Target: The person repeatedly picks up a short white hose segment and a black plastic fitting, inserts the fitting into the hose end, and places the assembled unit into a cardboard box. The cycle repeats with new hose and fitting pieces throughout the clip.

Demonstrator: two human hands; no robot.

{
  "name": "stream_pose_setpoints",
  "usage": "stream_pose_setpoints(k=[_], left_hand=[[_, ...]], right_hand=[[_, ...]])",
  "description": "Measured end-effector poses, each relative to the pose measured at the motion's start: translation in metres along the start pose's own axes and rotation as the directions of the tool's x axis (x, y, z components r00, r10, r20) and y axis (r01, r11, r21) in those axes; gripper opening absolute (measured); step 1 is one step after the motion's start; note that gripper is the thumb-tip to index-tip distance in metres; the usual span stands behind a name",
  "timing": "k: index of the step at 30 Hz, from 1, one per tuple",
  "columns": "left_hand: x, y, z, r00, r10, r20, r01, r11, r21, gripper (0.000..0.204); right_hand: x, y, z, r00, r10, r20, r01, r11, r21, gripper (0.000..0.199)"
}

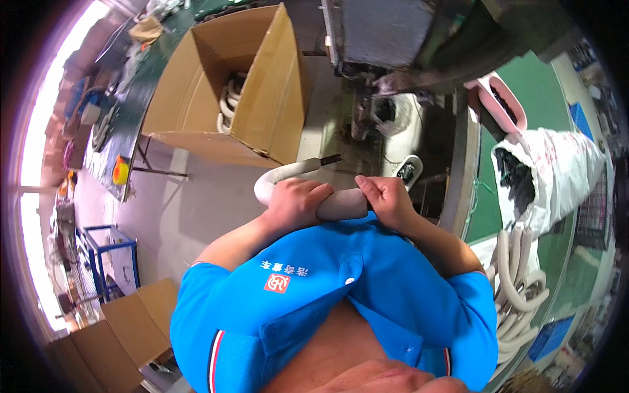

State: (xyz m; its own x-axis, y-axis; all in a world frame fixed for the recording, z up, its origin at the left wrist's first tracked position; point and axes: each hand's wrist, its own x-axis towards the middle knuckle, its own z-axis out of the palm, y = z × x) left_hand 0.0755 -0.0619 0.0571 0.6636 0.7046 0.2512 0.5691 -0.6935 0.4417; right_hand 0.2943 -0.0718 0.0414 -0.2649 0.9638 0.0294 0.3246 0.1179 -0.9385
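Note:
A bent, light grey foam-covered tube point(267, 185) lies across in front of my chest, curved into a U at its left side. From its upper end sticks a thin black tip point(330, 160). My left hand point(296, 204) is wrapped round the tube's lower leg, near the bend. At the other end of that leg, my right hand point(392, 203) is closed with its thumb on top, gripping the tube's end; a bit of black shows there. The rest of what its fingers hold is hidden.
An open cardboard box point(265, 108) ahead holds several similar tubes point(227, 108). On the green bench at right lie a pink tub point(504, 108), a white sack point(567, 173) of black pieces and a heap of grey tubes point(517, 295). A dark machine point(386, 33) stands ahead; a blue-framed cart point(108, 252) is left.

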Motion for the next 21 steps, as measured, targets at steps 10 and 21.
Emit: stream_pose_setpoints(k=[10,21], left_hand=[[-0.005,-0.013,-0.155,0.861,0.247,-0.446,0.138,0.729,0.671,0.024],[0.068,-0.147,-0.064,0.937,-0.255,-0.239,0.348,0.741,0.574,0.059]], right_hand=[[0.044,-0.041,-0.004,0.983,-0.173,0.054,0.123,0.853,0.507,0.036],[-0.016,0.033,-0.065,0.974,0.121,-0.191,-0.055,0.946,0.32,0.025]])
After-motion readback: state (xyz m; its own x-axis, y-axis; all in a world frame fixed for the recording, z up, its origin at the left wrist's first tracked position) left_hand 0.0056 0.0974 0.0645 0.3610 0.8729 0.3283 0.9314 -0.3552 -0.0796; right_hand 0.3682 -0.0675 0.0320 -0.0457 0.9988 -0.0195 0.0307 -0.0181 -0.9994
